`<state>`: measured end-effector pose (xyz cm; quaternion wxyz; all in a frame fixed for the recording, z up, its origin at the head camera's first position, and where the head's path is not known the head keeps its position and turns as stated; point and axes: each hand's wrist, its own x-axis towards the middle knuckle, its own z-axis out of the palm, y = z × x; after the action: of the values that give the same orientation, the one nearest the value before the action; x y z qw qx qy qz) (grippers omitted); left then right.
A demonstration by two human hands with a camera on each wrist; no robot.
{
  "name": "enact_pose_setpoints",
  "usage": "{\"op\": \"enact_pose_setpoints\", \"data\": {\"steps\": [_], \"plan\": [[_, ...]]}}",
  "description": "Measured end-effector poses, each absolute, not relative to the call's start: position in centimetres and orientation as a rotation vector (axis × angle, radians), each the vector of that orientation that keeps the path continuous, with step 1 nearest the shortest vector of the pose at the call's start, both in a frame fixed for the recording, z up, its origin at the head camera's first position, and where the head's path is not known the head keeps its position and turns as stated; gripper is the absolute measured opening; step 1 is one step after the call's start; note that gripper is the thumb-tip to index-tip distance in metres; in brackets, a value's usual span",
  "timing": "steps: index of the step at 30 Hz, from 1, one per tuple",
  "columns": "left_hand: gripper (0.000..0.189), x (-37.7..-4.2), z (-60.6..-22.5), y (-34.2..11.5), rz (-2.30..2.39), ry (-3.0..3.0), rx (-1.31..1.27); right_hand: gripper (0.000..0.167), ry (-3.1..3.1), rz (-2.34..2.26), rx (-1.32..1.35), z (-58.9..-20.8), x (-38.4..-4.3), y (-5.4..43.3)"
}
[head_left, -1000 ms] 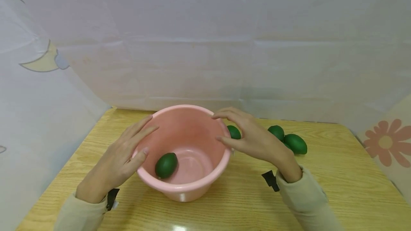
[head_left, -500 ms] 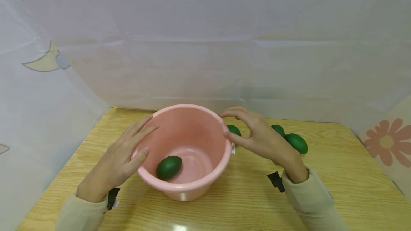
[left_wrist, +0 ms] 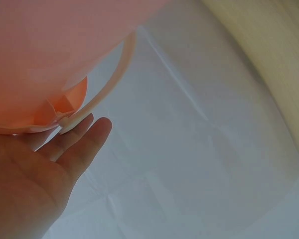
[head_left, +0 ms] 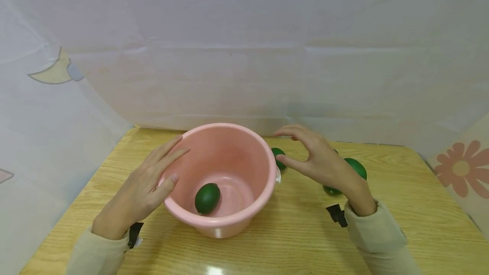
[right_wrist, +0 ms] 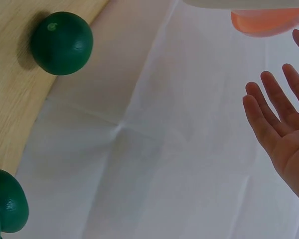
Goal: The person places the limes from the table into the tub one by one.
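Note:
A pink bucket [head_left: 244, 152] stands on the wooden table, a dark green oval fruit [head_left: 207, 198] lying on its bottom. At the bucket's left rim rests my left hand [head_left: 133, 194], its fingers extended. The left wrist view has those fingers beside the pale carrying handle [left_wrist: 114, 82]. My right hand [head_left: 324, 164] is raised to the right of the bucket, apart from it, with fingers spread and nothing held. Just beyond its thumb sits another green fruit [head_left: 279, 157], partly hidden by the bucket and hand.
More green fruits [head_left: 357, 167] lie at the right on the table [head_left: 401, 220], partly behind my right wrist. The right wrist view has one round green fruit [right_wrist: 62, 44] near the table edge. A pale printed sheet [head_left: 229, 84] hangs behind and beside the table.
My right hand has drawn away from the bucket rim toward the right. The fruit inside the bucket has rolled a little to the right and turned. My left hand stays at the rim.

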<state>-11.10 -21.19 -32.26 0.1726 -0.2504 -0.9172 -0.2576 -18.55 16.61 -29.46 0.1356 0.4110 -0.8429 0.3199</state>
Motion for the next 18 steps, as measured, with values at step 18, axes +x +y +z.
{"op": "enact_pose_setpoints", "data": {"steps": [18], "plan": [[0.055,-11.1,-32.3,-21.2,-0.735,-2.598,-0.719,0.054,-2.563,0.927,1.139,-31.7,-19.5,16.7]]}}
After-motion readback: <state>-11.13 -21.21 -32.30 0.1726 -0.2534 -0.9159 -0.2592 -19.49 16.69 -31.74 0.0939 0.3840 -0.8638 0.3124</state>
